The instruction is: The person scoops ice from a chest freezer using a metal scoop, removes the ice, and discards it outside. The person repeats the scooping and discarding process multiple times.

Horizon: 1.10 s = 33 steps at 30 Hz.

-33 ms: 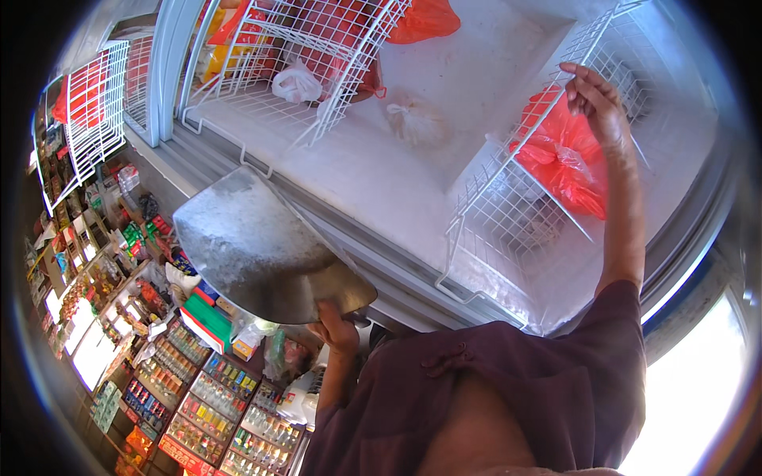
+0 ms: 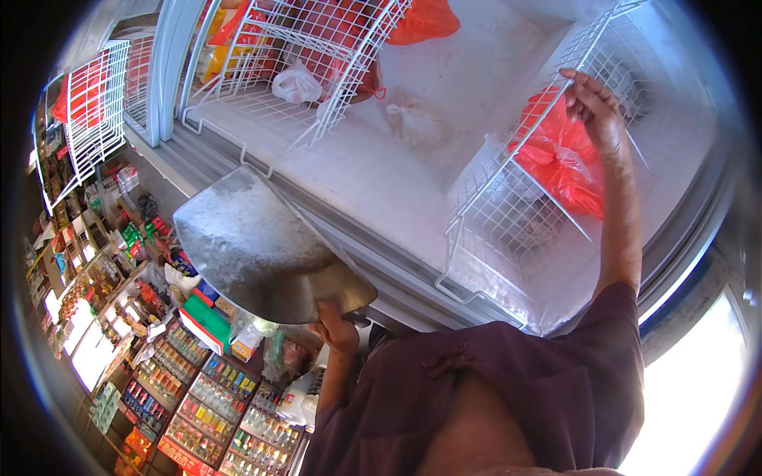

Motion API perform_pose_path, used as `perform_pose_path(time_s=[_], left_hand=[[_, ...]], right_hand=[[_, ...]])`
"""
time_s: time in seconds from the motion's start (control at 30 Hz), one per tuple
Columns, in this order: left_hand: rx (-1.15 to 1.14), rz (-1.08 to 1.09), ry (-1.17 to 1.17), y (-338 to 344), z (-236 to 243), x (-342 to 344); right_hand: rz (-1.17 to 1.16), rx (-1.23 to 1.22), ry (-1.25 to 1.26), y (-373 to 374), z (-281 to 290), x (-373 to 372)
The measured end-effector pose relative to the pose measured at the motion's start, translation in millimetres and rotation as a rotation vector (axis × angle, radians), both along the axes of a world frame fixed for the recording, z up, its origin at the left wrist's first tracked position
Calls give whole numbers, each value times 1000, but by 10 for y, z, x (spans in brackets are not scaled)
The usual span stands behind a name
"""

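My left hand (image 2: 336, 328) is closed on the handle end of a large metal scoop (image 2: 270, 254). White frost covers much of the scoop's broad end, which lies over the chest freezer's front edge (image 2: 373, 270). Over the right wire basket (image 2: 508, 178), my right hand (image 2: 594, 105) is loosely curled with the index finger stretched out. Its fingertip overlaps the basket's upper rim; I cannot tell whether it touches. Below this hand, red plastic bags (image 2: 567, 163) sit in the basket, partly hidden by my wrist.
Inside the freezer, a left wire basket (image 2: 317, 79) holds a white tied bag (image 2: 297, 82) and red bags. A pale bag (image 2: 415, 120) lies on the frosty freezer floor (image 2: 492, 71). Shelves of small packaged goods (image 2: 214, 397) stand at lower left, beside another wire basket (image 2: 95, 103).
My right hand has dipped very slightly, with its fingers a little lower by the basket rim. The scoop and my left hand stay in place.
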<state>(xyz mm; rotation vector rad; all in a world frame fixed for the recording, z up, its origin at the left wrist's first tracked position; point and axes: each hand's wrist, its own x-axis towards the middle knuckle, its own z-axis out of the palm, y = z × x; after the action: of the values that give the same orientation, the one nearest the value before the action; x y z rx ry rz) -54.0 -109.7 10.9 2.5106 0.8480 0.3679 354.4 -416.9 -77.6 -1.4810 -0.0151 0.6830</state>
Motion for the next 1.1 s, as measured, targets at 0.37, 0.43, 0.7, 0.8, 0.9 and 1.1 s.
perform_pose_path(time_s=[0.37,0.43,0.7,0.8,0.9,1.1], left_hand=[[-825,416,-399,-153,263,471],[-809,477,-497,-224,331,538],[-802,377,-634,-343,783,245],[-758,281,-675,-366,946,121],[-776,199,-732,-349,923,-39],[-1041,37,-641,-326,657,-596]], right_hand=[[457,297,410,647,687,-1589],[556,372,478,780,841,-1898],[917,492,308,1316,1350,-2526],[1054,343,-27,1538,1578,-2674],[1061,407,-330,1696,1639,-2986],[998,243,-147,1833,1642,-3605]])
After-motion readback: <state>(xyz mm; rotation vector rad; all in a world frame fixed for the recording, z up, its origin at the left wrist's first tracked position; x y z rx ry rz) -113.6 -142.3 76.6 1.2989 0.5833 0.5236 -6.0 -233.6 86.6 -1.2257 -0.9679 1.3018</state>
